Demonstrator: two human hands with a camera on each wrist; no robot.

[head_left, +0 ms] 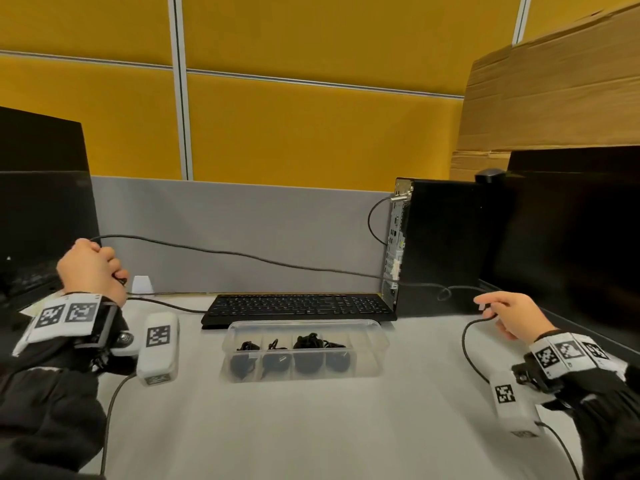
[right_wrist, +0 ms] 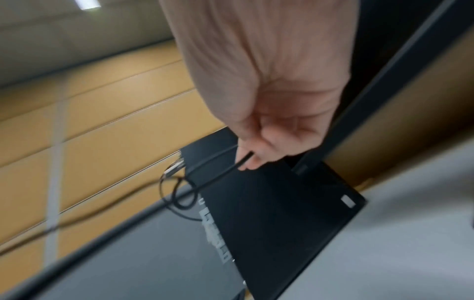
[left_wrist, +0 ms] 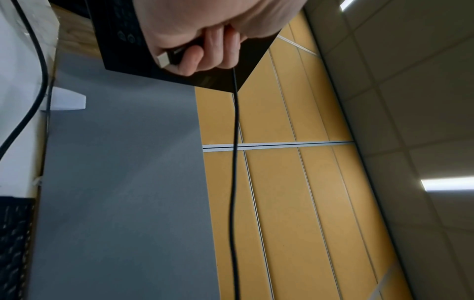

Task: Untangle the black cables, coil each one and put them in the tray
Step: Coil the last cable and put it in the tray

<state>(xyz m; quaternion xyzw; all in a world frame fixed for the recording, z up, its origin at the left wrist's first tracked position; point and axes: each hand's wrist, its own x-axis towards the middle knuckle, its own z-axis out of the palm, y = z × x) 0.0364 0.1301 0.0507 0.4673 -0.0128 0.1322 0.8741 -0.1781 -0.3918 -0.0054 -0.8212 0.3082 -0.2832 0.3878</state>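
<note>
A long black cable stretches through the air across the bench, from the left hand on the left side to the right hand on the right. The left grip is clenched round one end of it: in the left wrist view the fingers curl over the cord and a metal plug sticks out beside the thumb. The right grip pinches the other stretch of the cord between thumb and fingers, and a slack loop hangs below that hand toward the bench. Near the right hand the cable makes a small loop in front of the black computer tower, which stands upright at the back right. The clear tray sits in the middle of the bench, just in front of the black keyboard, and coiled black cables already lie in its compartments. Dark monitors stand at both edges, and both wrists wear bands with printed markers.
</note>
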